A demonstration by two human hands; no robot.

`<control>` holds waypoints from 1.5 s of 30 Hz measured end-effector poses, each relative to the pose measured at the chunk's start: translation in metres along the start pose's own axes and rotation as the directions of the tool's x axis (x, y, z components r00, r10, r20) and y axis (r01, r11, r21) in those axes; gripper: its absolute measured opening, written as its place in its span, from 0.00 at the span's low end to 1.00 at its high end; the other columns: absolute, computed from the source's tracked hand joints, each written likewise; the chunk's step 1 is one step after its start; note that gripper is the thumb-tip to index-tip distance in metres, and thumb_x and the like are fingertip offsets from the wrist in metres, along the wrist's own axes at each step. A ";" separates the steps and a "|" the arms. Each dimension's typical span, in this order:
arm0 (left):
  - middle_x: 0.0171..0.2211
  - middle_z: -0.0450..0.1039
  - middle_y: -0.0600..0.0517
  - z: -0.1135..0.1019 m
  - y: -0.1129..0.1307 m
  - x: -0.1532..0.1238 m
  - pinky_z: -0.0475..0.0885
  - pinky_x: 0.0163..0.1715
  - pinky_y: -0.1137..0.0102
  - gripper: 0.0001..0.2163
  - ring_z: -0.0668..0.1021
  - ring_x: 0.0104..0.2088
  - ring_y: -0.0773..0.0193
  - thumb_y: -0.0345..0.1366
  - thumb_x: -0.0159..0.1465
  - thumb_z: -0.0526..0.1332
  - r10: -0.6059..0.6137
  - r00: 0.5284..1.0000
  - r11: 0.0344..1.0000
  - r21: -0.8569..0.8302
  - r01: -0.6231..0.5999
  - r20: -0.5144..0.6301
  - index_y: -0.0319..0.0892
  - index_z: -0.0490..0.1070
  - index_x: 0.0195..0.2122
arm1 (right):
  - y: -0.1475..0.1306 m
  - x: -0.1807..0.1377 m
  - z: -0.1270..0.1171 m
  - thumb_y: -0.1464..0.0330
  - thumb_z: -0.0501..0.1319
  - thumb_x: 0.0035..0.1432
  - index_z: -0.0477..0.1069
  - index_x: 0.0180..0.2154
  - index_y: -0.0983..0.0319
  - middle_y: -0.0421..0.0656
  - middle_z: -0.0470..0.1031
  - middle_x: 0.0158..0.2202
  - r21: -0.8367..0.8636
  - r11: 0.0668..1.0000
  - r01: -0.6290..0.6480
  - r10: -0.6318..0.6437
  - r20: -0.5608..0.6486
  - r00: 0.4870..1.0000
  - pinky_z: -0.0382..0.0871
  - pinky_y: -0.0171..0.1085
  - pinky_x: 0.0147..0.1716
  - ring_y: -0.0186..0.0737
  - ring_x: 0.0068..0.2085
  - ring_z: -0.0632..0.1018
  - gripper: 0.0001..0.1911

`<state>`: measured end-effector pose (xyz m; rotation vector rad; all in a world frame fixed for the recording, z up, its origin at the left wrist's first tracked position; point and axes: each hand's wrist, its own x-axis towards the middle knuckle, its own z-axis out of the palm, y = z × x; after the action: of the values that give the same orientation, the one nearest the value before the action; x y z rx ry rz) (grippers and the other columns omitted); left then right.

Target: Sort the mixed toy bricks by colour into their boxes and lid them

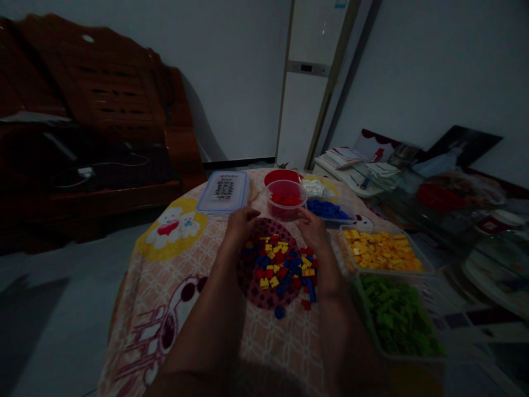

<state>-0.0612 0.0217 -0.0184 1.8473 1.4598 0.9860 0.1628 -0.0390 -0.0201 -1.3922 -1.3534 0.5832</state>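
On the cloth-covered table (268,344), the most open room lay from the left forearm out to the left edge; the right side was lined with bricks, the green ones by that edge. Standing around were one lidded box (225,190), one round tub (285,214) with red bricks inside, and one heap each of white bricks (314,188), blue bricks (328,209), yellow bricks (384,251) and green bricks (399,317). The loose bricks (276,256), too many to count, lay between the forearms, below the tub. The left hand (241,225) had curled fingers; the right hand (313,227) reached beside the tub, fingers bent. Whether either pinched anything, I could not tell.
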 end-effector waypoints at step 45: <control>0.35 0.82 0.48 0.015 -0.019 -0.003 0.70 0.37 0.69 0.10 0.79 0.35 0.60 0.35 0.61 0.60 -0.067 0.988 0.981 0.190 0.040 0.136 0.40 0.81 0.37 | -0.030 0.014 0.017 0.64 0.66 0.44 0.73 0.26 0.63 0.40 0.74 0.16 0.225 0.908 -0.354 0.317 0.185 0.930 0.65 0.31 0.11 0.35 0.14 0.72 0.09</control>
<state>-0.0595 0.0229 -0.0433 1.9552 1.5504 0.6962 0.1394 -0.0269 0.0053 -1.3981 -1.1049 1.0701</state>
